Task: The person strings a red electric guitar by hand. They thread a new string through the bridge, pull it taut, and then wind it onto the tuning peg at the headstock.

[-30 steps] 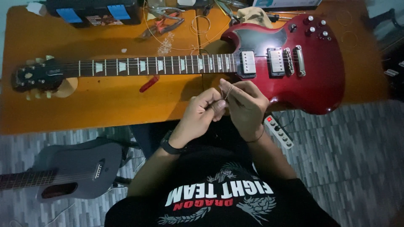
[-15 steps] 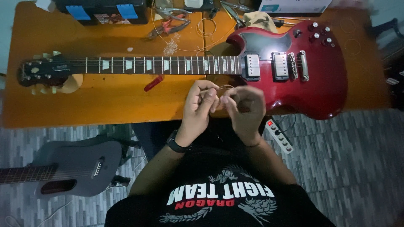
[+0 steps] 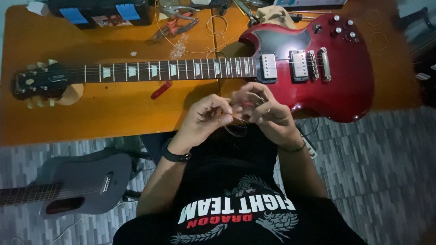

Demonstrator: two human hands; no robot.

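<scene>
Pinching thin coiled wire string (image 3: 236,129), left hand (image 3: 204,120) and right hand (image 3: 265,113) fingers closed, glossy red guitar (image 3: 336,90), orange wooden table (image 3: 113,109).

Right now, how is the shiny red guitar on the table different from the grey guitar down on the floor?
The glossy red electric guitar lies flat on the orange wooden table; the matte grey guitar sits lower, on the tiled floor. The red guitar shows metal pickups and knobs; the grey guitar shows a dark sound hole. The red guitar is seen whole; the grey guitar's neck runs out of view. Both point their necks left.
</scene>
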